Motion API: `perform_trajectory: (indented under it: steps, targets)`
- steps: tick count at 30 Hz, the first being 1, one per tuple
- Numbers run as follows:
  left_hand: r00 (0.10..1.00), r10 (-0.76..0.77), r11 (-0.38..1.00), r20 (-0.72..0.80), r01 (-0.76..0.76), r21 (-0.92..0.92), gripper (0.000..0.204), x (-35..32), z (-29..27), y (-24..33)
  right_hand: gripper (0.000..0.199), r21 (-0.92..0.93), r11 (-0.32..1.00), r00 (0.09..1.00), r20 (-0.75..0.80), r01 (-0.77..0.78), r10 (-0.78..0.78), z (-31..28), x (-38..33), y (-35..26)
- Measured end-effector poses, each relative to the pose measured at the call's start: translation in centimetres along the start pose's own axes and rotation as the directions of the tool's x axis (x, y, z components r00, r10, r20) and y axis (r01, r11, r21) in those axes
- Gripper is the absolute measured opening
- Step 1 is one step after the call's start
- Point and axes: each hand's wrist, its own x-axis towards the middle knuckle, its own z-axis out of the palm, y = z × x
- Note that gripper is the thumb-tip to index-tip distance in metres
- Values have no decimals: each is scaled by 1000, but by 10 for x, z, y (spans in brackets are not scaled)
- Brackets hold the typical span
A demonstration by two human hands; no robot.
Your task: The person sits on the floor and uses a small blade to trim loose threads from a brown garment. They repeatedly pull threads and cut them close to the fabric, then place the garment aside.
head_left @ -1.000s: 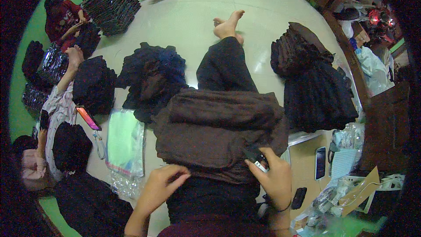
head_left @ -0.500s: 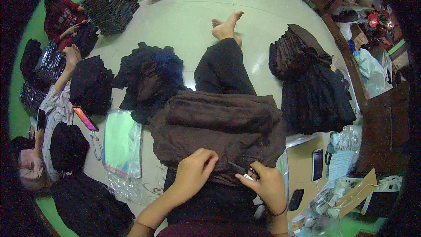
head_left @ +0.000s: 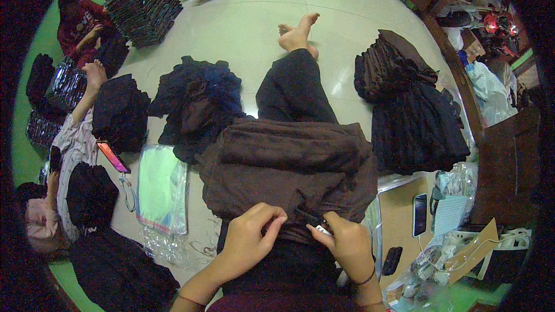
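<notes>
The glossy floor (head_left: pixel 248 26) carries dark cloth piles (head_left: pixel 421 130) — some folded; a pale-green packet (head_left: pixel 163 188) lies there

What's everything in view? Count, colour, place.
Folded soft cloth: one, brown, on lap
Small slim tool: one, black, white, over cloth
Fabric piles: several, black, left
Loose fabric heap: one, dark, left of centre
Folded fabric pile: one, brown and black, right
Ridged stack: one, black, upper left
Slim phones: two, orange-lit left, black right
Flat plastic bags: uncounted, clear, left
Plastic, cardboard clutter: uncounted, mixed, right
Other people: at least two, maroon and pink, left
Left hand: one, bare, over cloth
Right hand: one, bare, grip on tool
Foot: one, bare, beyond cloth
</notes>
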Motion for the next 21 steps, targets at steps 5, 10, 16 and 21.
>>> perform_trajectory:
  steps: [5, 10, 16, 21]
  targets:
    - [1000, 17, 1000, -10, -17, -5, 10, 1, 0, -3, 28, 13, 1000, 1000, -18, 16, -15, 5, 2, 4]
    - [999, 21, 999, 32, -20, -32, 10, 2, 2, -4, 29, 31, 998, 998, -22, 63, -63, 10, 6, 8]
    - [999, 38, 999, 22, -37, -19, 9, 1, 3, -6, 30, 5, 994, 994, -32, 106, -106, 14, 8, 11]
    - [999, 30, 1000, 25, -30, 8, 9, 1, 2, -8, 30, -2, 994, 994, -17, 107, -107, 13, 8, 11]
